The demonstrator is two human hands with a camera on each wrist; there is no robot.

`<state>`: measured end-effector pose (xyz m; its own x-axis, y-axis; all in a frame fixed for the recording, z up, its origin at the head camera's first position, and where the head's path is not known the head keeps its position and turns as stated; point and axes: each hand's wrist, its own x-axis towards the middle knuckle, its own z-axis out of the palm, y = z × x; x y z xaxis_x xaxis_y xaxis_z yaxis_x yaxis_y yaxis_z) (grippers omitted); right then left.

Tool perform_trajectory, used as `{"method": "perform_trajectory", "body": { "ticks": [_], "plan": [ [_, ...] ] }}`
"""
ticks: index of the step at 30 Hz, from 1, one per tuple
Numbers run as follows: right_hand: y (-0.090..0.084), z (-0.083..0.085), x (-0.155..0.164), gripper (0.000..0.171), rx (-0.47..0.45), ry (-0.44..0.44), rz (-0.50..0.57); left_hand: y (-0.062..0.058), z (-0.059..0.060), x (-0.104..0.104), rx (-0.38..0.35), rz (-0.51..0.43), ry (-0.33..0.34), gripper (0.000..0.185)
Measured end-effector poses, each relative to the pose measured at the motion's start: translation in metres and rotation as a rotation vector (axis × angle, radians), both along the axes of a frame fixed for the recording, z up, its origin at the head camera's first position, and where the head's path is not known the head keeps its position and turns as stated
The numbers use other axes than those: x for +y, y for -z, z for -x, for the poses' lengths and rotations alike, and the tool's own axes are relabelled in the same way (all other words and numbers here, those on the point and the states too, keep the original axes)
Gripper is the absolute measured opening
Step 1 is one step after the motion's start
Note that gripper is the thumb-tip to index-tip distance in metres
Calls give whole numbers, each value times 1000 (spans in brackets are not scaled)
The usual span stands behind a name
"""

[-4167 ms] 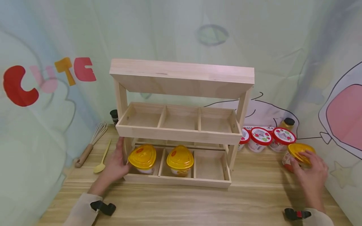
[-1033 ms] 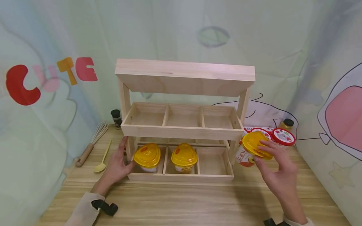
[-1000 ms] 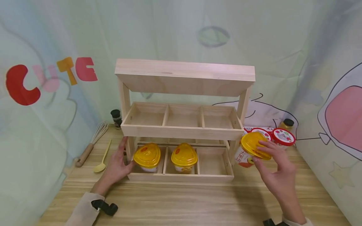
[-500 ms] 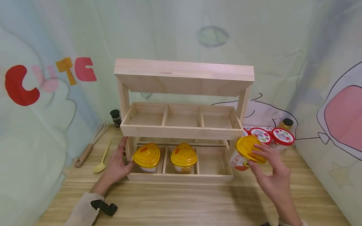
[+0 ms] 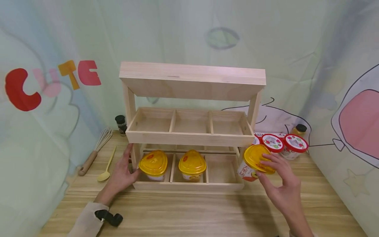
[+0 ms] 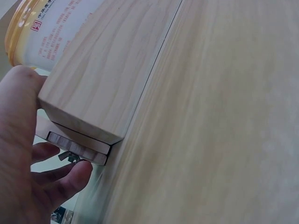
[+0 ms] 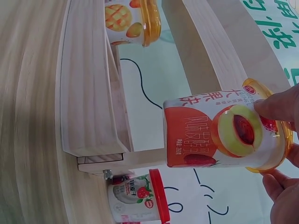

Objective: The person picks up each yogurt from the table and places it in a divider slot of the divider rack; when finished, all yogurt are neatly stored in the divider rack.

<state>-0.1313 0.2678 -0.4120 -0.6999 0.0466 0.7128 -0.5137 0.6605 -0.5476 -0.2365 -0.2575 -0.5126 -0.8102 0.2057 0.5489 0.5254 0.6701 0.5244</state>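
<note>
Rack [image 5: 189,138] is bare wood, matt & smooth w/ visible grain; table [image 5: 177,214] is wood-grain, smooth w/ slight sheen. Held cup [image 7: 210,133] has smooth, printed, plastic-looking walls & a glossy yellow plastic lid [image 5: 256,157], same lid finish on left cup [image 5: 153,163] & mid. cup [image 5: 192,162]; red-lidded tub [image 7: 136,199] has smooth plastic lid too. Backdrop [image 5: 183,29] is matt, creased cloth; whisk [image 5: 93,155] has matt wood handle, spoon [image 5: 110,163] looks matt plastic, sleeve [image 5: 87,218] is cloth.

Pale cartoon curtain [image 5: 183,33] – wood-grain tabletop [image 5: 183,212]
</note>
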Motion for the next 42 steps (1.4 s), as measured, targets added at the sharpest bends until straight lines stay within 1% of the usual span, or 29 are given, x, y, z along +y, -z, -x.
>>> {"method": "perform_trajectory", "body": {
  "ticks": [7,14,17,21,24,27,34,42],
  "plan": [
    [4,-1,-3,42,-2,-17,10,-2,-1,0,-17,-1,-8,115],
    [5,-4,-9,43,-54,-15,-8,-2,-1,1,-2,-6,3,114],
    [6,-3,-10,43,-45,-28,-11,-2,-1,1,-2,-8,0,113],
    [7,-1,-13,45,-12,-54,-24,-3,-2,2,-18,8,-22,114],
    [8,0,-15,45,-12,-66,-39,-4,-4,3,-37,20,-38,115],
    [8,0,-19,45,-21,-75,-47,-5,-5,3,-45,19,-38,115],
    [13,7,-23,44,-33,-116,-59,-5,-4,3,-44,17,-35,115],
    [23,18,-27,43,-36,-148,-68,-4,-4,2,-49,16,-36,116]
  ]
}}
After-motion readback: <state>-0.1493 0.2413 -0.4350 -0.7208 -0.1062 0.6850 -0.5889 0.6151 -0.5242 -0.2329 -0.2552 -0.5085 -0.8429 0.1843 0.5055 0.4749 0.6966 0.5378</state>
